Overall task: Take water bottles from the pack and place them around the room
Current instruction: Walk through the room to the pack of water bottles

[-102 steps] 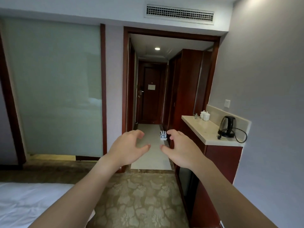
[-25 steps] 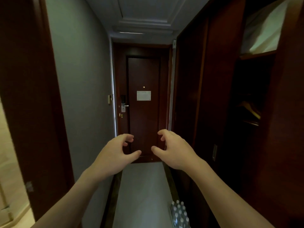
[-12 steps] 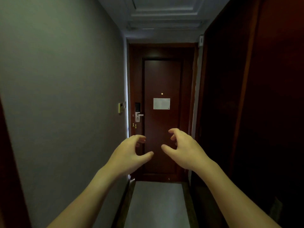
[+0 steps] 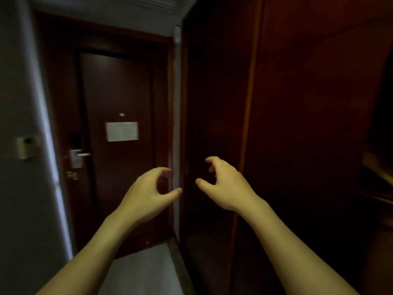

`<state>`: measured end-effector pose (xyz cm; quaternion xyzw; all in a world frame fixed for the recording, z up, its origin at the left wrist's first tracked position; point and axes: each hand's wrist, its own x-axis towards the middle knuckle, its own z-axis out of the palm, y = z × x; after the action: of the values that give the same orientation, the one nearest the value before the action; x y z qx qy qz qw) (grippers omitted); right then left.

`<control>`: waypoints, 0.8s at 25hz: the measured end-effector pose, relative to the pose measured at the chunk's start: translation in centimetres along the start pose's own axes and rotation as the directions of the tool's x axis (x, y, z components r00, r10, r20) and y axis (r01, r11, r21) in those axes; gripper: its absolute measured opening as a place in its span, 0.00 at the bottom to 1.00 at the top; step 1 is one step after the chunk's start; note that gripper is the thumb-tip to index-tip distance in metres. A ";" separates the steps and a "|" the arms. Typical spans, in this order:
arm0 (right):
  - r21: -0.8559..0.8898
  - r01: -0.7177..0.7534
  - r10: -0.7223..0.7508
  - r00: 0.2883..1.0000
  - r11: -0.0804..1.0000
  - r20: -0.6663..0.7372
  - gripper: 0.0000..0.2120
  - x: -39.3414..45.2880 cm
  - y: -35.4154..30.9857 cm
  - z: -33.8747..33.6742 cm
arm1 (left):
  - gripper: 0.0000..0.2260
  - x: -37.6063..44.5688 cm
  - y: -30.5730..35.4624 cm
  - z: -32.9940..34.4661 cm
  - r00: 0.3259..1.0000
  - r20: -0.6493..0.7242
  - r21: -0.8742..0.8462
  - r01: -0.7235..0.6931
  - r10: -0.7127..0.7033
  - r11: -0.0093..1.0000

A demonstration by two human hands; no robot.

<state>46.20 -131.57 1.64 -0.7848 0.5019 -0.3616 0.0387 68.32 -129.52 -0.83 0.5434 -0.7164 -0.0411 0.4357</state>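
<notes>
- Head view: narrow, dim corridor, blurred throughout.
- Left hand (image 4: 146, 196) raised mid-frame, fingers curled wide with thumb apart from them, holding nothing.
- Right hand (image 4: 225, 186) level with it and just beside, likewise curled wide and empty, thumb pointing toward the left hand; hands apart, not touching.
- Both forearms bare, reaching in from the bottom edge.
- Dark wooden entrance door (image 4: 119, 145) straight ahead behind the left hand, shut, with a pale rectangular notice (image 4: 121, 131) at mid-height and a small peephole (image 4: 121, 114) just above it.
- Metal lever handle (image 4: 78, 155) on the door's left edge.
- Grey wall (image 4: 23, 199) along the left, carrying a small pale switch box (image 4: 26, 146).
- Dark reddish wardrobe panels (image 4: 297, 124) filling the right side, behind the right hand.
- Pale floor strip (image 4: 144, 271) between the forearms, running to the door's foot.
- Water bottles and pack: nowhere in view.
</notes>
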 end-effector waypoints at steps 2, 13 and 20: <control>-0.050 -0.105 0.102 0.993 0.993 -0.057 0.35 1.3 2.0 -0.7 | 0.32 4.2 -0.8 2.7 0.992 0.096 -0.082 -0.072 0.080 0.994; -0.216 -0.381 0.325 0.910 0.899 -0.257 0.35 0.9 6.3 -4.4 | 0.36 11.7 2.7 10.9 0.897 0.258 -0.336 -0.264 0.358 0.904; -0.225 -0.389 0.329 0.907 0.893 -0.263 0.34 1.1 7.5 -3.9 | 0.37 12.4 3.3 12.0 0.897 0.246 -0.345 -0.274 0.368 0.898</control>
<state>38.40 -134.92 1.92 -0.6311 0.6849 -0.3594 -0.0583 57.41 -143.26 0.71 0.3302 -0.8407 -0.1598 0.3983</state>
